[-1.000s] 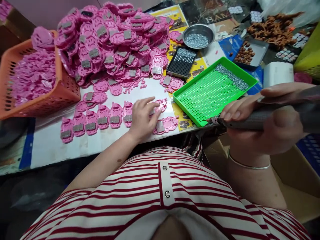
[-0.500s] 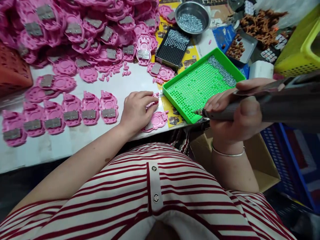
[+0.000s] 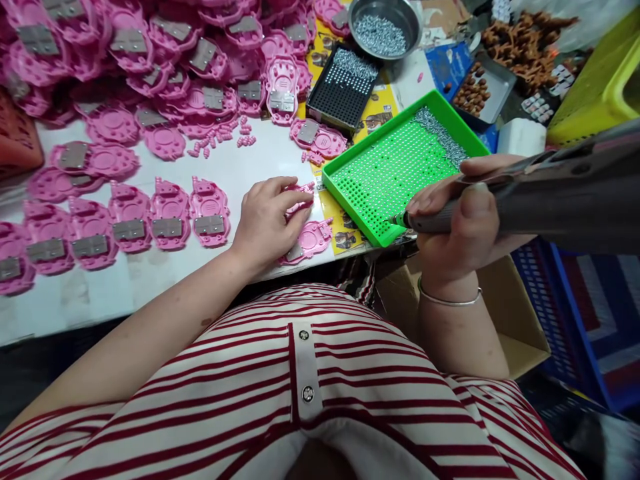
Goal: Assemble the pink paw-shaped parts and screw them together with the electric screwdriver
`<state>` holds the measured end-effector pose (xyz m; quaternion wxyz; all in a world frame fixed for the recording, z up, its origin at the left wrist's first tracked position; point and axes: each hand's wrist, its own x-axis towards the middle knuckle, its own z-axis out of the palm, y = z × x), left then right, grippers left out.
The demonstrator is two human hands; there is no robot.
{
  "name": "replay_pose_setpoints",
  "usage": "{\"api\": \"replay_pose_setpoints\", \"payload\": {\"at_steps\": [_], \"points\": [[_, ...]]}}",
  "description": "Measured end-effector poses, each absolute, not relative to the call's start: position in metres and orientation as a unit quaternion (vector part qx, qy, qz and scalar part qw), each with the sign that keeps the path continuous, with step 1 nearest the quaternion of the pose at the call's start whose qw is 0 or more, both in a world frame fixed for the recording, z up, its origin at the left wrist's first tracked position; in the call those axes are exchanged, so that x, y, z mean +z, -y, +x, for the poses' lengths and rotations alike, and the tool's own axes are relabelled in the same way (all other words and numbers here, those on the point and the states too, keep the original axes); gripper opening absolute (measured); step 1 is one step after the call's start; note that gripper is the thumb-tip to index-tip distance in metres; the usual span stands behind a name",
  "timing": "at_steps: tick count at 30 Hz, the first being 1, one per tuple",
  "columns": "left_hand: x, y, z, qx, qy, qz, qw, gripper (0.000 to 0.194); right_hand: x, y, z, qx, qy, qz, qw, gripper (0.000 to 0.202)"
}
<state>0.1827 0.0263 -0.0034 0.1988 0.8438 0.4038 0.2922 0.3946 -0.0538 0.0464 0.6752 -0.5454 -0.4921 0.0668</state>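
Observation:
My right hand (image 3: 457,223) is wrapped round a dark electric screwdriver (image 3: 520,207). Its tip touches or hovers just over the near corner of a green perforated tray (image 3: 345,193), where the holes hold no screws. Small silver screws (image 3: 443,137) fill the tray's far right side. At the table's front edge my left hand (image 3: 273,223) rests with fingers curled over a pink plastic casing, mostly hidden beneath it. Another pink casing (image 3: 315,237) with a metal plate lies just below those fingers. To the left, several pink casings (image 3: 210,210) with grey metal plates stand in a row.
Pink casings (image 3: 170,47) are heaped at the back left beside a red basket (image 3: 17,133). A black perforated tray (image 3: 340,100) and a metal bowl (image 3: 357,33) of screws stand behind the green tray. At right are brown parts (image 3: 520,53) and a yellow basket (image 3: 600,87).
The view has shifted slightly, so the table's things sit a little further left. Both hands keep their grip, and the screwdriver tip stays at the green tray's near corner.

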Motion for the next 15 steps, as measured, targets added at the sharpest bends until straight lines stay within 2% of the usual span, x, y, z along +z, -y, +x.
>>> {"api": "replay_pose_setpoints", "payload": {"at_steps": [6,11,15], "points": [[-0.005,-0.03,0.181,0.297,-0.399,0.841,0.215,0.02,0.048,0.053,0.397,0.082,0.504,-0.533,0.674,0.032],[-0.003,-0.035,0.184,0.291,-0.397,0.842,0.223,0.018,0.082,0.05,0.381,0.09,0.493,-0.469,0.727,0.015],[0.0,-0.038,0.186,0.284,-0.408,0.836,0.234,0.024,0.102,0.036,0.354,0.121,0.508,-0.453,0.723,0.015]]}}
